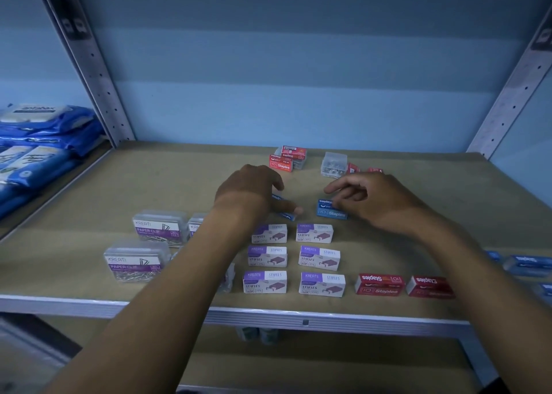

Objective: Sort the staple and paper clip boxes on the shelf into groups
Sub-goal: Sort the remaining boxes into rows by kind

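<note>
At mid-shelf, the blue staple box, long axis three-to-nine o'clock, touches the right hand's loosely open fingers; the left hand covers another blue box, grip unclear.

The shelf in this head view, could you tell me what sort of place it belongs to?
Probably a stationery shop or stockroom. Metal racking with perforated uprights holds a board shelf of many boxed staples and paper clip boxes, with blue packaged goods stacked in the next bay.

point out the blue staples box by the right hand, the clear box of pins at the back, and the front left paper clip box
blue staples box (331, 210), head view, its front label
clear box of pins (333, 164), head view, its front wall
front left paper clip box (136, 264), head view, its purple label
</note>
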`<action>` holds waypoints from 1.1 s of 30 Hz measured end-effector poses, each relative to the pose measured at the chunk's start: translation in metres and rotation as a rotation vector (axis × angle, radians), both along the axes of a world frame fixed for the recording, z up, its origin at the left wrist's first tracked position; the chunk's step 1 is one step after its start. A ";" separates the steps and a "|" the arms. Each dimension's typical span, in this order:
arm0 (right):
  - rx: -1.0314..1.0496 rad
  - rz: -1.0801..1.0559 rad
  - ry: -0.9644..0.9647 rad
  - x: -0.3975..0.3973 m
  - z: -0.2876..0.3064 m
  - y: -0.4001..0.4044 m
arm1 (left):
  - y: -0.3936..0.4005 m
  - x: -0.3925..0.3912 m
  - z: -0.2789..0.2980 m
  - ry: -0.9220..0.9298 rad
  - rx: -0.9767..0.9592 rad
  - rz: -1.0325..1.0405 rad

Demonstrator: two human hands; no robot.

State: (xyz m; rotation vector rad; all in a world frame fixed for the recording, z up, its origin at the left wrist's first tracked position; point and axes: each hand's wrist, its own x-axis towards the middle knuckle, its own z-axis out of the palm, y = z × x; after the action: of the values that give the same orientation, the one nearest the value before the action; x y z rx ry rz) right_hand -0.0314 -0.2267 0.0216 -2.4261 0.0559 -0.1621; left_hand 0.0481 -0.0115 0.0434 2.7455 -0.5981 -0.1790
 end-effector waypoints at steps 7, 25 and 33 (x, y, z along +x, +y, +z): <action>0.009 -0.006 0.008 -0.002 0.002 -0.001 | 0.024 -0.006 0.018 -0.091 -0.089 -0.037; -0.006 -0.021 0.018 -0.010 0.003 0.000 | 0.000 -0.003 -0.003 -0.155 0.022 -0.328; -0.091 -0.026 0.040 -0.007 0.002 0.001 | -0.008 0.005 -0.007 -0.127 -0.165 -0.229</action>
State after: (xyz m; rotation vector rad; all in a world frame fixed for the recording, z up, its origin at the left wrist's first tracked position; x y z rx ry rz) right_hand -0.0380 -0.2261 0.0238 -2.5207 0.1000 -0.1305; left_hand 0.0527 -0.0196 0.0366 2.5387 -0.9189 -0.0060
